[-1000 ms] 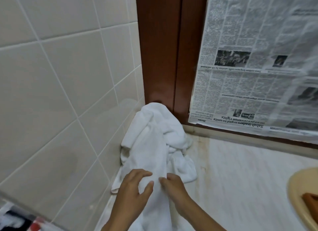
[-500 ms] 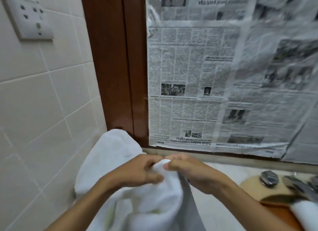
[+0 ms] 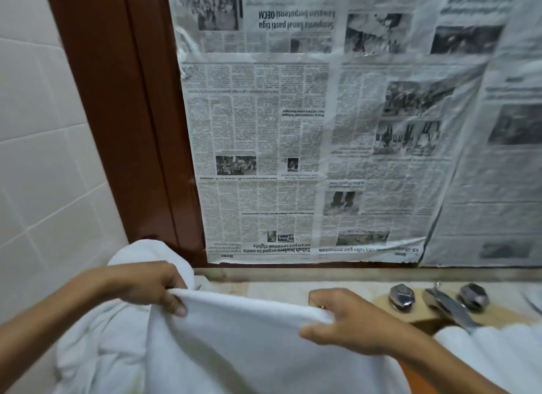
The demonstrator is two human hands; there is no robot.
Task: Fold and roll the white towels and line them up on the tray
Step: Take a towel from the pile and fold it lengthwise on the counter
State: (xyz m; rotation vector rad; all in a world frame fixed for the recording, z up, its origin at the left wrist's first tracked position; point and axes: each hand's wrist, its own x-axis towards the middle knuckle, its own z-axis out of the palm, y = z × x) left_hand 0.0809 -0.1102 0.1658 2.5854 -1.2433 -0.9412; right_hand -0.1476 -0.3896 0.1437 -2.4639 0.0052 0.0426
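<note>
My left hand (image 3: 146,288) and right hand (image 3: 346,323) each hold the top edge of a white towel (image 3: 243,341). It is stretched in a line between them and hangs down toward me. The fingers (image 3: 173,304) of my left hand are curled round the left end of that edge and clamped on the cloth. My right hand pinches the right end, thumb in front and the other fingers behind. The two hands are well apart.

Behind and below my left fingers lies a heap of white cloth (image 3: 137,252), bunched in the corner against the tiled wall (image 3: 38,159) and the dark wooden frame (image 3: 117,115). Beyond both hands runs the pale counter (image 3: 278,288). Above it, sheets of newspaper (image 3: 293,147) hang upside down.

To the right of my right fingers a metal tap (image 3: 445,305) with two knobs stands on the beige sink rim (image 3: 422,320). Nearer me than the tap, just right of my right forearm, lies a second white towel (image 3: 492,352) with an orange-brown surface (image 3: 410,376) beside it. Whether that surface is the tray I cannot tell.
</note>
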